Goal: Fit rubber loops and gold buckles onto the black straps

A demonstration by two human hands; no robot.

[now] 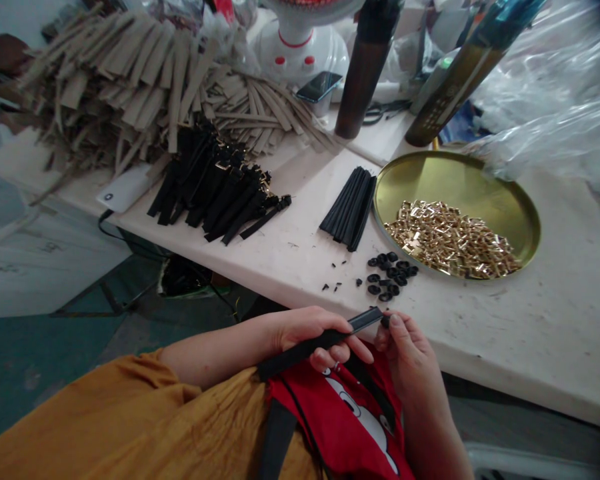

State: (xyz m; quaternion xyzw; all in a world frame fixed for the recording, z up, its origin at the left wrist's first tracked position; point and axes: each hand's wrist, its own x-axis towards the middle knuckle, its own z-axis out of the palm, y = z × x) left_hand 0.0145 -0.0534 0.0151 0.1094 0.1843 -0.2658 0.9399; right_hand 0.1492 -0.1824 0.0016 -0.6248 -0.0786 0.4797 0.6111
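A flat black strap (293, 357) lies across my left hand (313, 330), whose fingers are wrapped round it near one end. That end points up and to the right, over the table's front edge. My right hand (407, 350) is at the strap's tip, thumb and fingers pinching a small black loop (385, 321). Whether the loop touches the strap is hard to make out. Just beyond my hands, several small black loops (394, 275) lie in a loose cluster on the white table (290, 260).
Behind the loops stand a gold tray (445, 173) of small gold metal buckles (450, 237) and a bundle of black straps (350, 208). Further left are black straps with gold fittings (220, 187), piled beige strips (125, 73) and a white power bank (125, 190). Two bottles (363, 73) stand behind.
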